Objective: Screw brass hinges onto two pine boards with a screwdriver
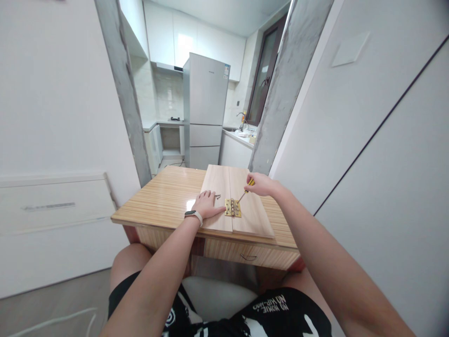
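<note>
Two pale wooden boards lie side by side, the left board [216, 178] and the right board [250, 223], with a brass hinge [233, 208] across their seam. My right hand [260, 183] grips a screwdriver [249, 184] with a yellow and black handle. Its shaft slants down to the hinge's right leaf, where the tip meets the leaf. My left hand [206, 205] rests flat on the left board, fingers spread, the thumb reaching the hinge's left edge. A few small screws [218, 196] lie on that board just beyond the left fingers.
Beneath the boards is a striped wooden table [157, 199] with a drawer handle [248, 257] at its front. Walls stand close on both sides. Behind the table are a silver refrigerator [206, 103] and a counter with a sink [231, 129].
</note>
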Action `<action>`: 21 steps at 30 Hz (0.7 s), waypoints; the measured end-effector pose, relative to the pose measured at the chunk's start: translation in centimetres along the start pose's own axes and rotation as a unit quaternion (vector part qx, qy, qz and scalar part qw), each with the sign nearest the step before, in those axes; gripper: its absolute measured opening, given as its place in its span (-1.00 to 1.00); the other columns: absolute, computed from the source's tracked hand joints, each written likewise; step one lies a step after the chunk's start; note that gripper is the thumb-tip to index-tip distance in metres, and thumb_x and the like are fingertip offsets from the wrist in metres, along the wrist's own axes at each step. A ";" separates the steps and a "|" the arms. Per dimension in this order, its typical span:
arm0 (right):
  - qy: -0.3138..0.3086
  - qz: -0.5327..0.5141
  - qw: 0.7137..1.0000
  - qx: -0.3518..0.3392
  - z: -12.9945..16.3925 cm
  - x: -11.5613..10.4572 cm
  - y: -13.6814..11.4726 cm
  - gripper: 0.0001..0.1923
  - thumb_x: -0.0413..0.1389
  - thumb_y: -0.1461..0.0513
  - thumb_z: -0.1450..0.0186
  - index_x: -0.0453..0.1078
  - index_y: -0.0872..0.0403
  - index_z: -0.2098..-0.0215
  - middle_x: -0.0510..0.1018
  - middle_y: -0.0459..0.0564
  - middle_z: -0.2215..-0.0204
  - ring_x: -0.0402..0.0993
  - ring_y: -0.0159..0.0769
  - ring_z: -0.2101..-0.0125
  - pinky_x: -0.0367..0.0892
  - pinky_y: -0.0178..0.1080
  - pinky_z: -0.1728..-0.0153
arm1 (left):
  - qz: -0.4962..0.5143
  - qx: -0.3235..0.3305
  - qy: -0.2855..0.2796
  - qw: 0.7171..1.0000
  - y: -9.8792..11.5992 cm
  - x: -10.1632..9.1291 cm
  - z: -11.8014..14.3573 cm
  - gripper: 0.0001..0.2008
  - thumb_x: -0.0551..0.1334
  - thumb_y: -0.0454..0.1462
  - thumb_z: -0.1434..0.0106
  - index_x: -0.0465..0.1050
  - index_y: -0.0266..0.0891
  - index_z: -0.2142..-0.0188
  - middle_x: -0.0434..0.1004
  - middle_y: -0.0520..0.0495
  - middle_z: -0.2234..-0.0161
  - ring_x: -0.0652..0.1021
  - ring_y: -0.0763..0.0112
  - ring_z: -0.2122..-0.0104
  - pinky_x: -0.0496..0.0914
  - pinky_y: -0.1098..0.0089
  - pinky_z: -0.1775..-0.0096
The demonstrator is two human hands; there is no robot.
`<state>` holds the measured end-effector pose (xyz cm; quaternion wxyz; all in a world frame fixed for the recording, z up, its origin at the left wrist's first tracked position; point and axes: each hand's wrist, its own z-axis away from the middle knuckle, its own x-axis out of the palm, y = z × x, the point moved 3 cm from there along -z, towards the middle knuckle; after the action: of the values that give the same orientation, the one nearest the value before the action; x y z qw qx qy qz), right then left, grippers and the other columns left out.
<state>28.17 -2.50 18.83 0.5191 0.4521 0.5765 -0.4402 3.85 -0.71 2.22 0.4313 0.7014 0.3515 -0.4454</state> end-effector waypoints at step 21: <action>0.024 -0.016 1.000 -0.010 0.2 0.1 -0.6 -0.75 0.27 0.10 -0.37 0.46 0.05 0.07 0.67 0.07 0.16 0.57 -0.19 0.19 0.29 -0.29 0.28 | -0.003 0.007 0.012 1.000 -0.2 0.4 -0.2 0.02 0.06 0.47 -0.17 0.25 -0.14 -0.36 0.30 -0.31 -0.36 0.24 -0.14 -0.39 0.14 0.00 -0.35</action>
<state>27.58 -2.84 18.78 0.5030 0.4480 0.6002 -0.4313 3.93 -0.39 1.85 0.4208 0.7090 0.3557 -0.4402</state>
